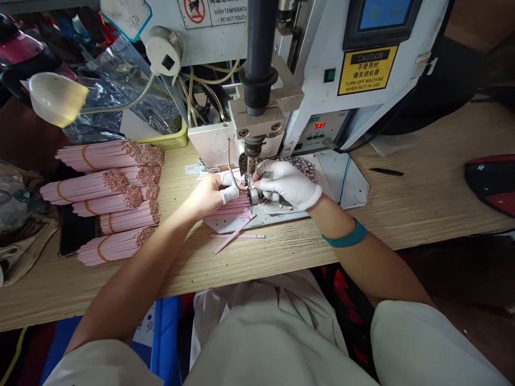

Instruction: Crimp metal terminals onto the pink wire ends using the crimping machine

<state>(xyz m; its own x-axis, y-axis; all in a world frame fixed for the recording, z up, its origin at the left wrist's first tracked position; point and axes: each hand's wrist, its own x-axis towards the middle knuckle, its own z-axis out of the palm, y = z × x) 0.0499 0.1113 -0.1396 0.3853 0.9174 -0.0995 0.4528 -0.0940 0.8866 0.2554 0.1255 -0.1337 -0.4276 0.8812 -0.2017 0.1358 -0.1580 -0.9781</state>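
Left hand (207, 195) working pink strips (229, 210) close under the press head (251, 147).
The gloved right hand (287, 185) is pressing its fingers together just beside them, above the metal plate (277, 217); neither pinch can be made out.

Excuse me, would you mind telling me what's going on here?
A person is working at a bench machine, with both hands under its head. The left hand, in white finger cots, and the gloved right hand work at something small there. Loose pink strips lie below, and banded bundles sit to the left.
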